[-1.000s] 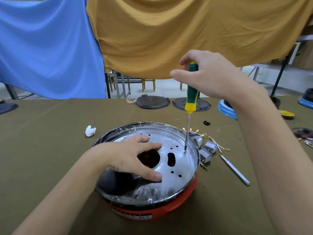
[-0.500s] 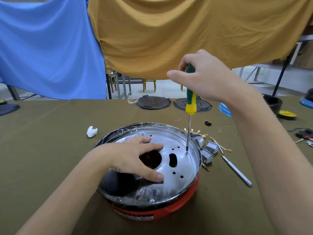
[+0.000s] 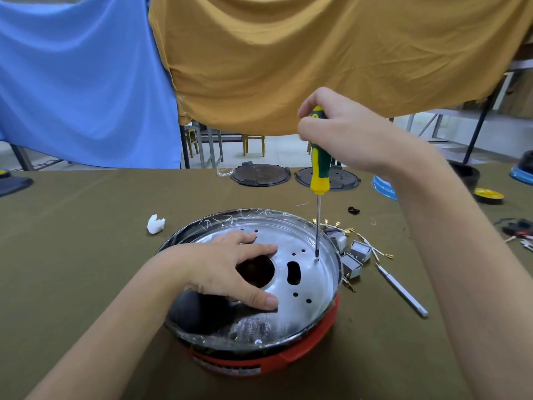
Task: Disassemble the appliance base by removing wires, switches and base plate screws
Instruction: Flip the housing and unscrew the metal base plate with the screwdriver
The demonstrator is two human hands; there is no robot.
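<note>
We are driving out a base plate screw [image 3: 317, 259], and to do it well we want the screwdriver [image 3: 319, 168] kept as upright as it stands now, its tip seated squarely in the screw head on the far right side of the plate, with steady downward pressure so the tip does not cam out and skate across the metal. Our right hand [image 3: 343, 134] is wrapped round the top of the green-and-yellow handle, fingers curled about it; turning from there gives fine control — though little leverage if the screw is tight. Our left hand [image 3: 227, 269] lies on the base plate [image 3: 314, 287] with fingers spread and fairly straight, thumb reaching toward us past the big round hole, pressing the plate down so the appliance base [image 3: 305, 350] cannot spin under the torque. We judge that bracing worth holding firmly until the screw comes loose. The base sits in front of us on the olive-covered table [image 3: 86, 255] — a red housing with a black rim, and inside it a shiny silver plate pierced by a round hole, an oblong slot and several small holes. Another screw [image 3: 258, 341] shows at the near edge. Just beside the base on the right lie grey switches [image 3: 356, 255] with their wires [image 3: 375, 249].
</note>
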